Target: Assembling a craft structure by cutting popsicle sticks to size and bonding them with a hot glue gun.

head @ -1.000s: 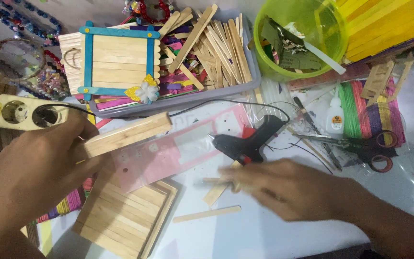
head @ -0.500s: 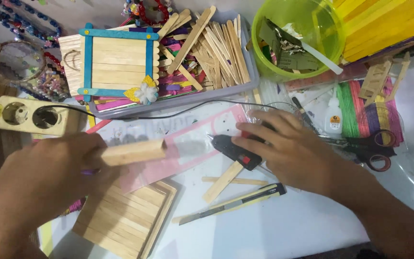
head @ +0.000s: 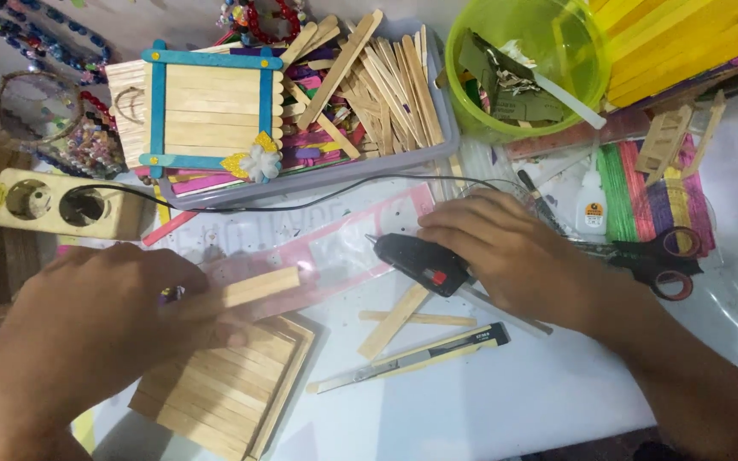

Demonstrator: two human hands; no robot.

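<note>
Since half a second ago, right hand [head: 506,252] has settled onto the black glue gun [head: 424,260], palm over its rear, fingers wrapped round the body; nozzle end sticks out past the fingertips toward the left hand. Left hand [head: 87,329] has barely shifted, clenched on a wooden stick bundle [head: 249,288], which juts out from the fingers toward the gun, well short of touching it.

Just below the left grip, a square stick panel [head: 232,384] lies flat on the table, partly under the hand. Below the gun grip: two loose plain sticks [head: 403,318], crossing, and a utility knife [head: 420,357] lying slantwise beyond them. Behind the right wrist, scissors [head: 659,256] with red-lined handles on coloured sticks. Gun's black cord [head: 301,201] runs away above both hands. Beyond the cord, a tray of mixed sticks [head: 369,85] holding a blue-framed stick panel [head: 207,107]; a green bowl [head: 527,64] above the right hand; a cream socket strip [head: 61,205] above the left hand.
</note>
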